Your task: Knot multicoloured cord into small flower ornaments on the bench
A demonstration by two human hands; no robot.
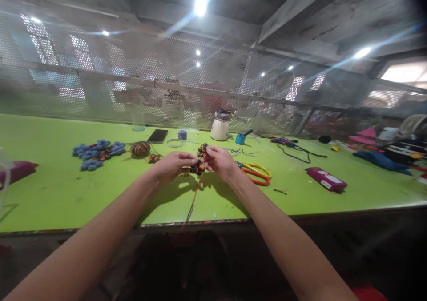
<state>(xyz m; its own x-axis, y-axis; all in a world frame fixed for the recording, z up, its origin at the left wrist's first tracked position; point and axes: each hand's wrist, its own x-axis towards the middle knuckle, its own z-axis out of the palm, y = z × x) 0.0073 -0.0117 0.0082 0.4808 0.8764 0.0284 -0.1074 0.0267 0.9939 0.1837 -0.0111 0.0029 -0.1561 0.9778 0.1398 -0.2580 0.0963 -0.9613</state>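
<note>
Both my hands meet above the green table, pinching a small multicoloured crocheted piece [197, 168] in black, orange and red yarn. My left hand [175, 164] grips its left side with thumb and fingers. Fingers of my right hand [220, 161] are closed on its upper right part [202, 150]. A loose strand of yarn [192, 205] hangs from the work toward the table's front edge. Just right of my right wrist lie scissors [256, 174] with yellow and orange handles. Left of my left hand are a small crocheted flower [154, 158] and a brown yarn ball [140, 149].
Blue crocheted flowers [100, 152] lie on the green table [110, 203] at left, near a phone [158, 135]. Behind my hands stand a white jug [219, 129] and a blue pot [240, 138]. A purple box [326, 179] lies right. A perforated metal screen [187, 78] closes the back.
</note>
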